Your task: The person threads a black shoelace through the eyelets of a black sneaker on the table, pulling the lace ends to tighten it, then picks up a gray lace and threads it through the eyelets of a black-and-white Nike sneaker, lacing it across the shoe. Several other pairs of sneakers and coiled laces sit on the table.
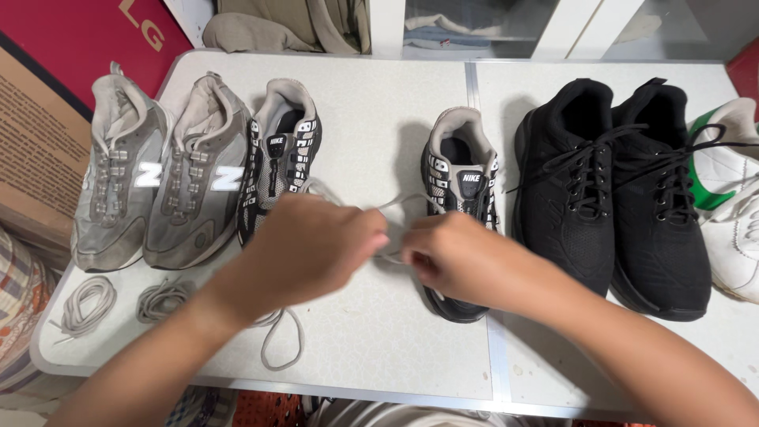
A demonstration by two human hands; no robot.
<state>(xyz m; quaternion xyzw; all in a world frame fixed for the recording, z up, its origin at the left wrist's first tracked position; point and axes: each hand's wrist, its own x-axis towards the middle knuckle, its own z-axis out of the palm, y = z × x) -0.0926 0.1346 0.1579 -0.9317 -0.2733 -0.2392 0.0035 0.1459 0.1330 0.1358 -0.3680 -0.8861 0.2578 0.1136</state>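
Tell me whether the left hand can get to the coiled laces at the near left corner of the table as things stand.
Probably yes. The left hand is busy pinching a pale lace, but the two coiled laces lie in the open on the table just beside its forearm, with nothing between them.

A pair of grey suede sneakers (162,174) stands at the left end of the pale folding table (371,103), toes toward the near edge, with two coiled grey laces (118,304) lying just in front of them. At the right, a pair of black mesh sneakers (617,190) stands side by side, laced in black, and a white sneaker with a green collar (735,198) sits just beside them at the table's edge. Beyond the table's far left corner lie a red carton (95,35) and some beige cloth (292,24).
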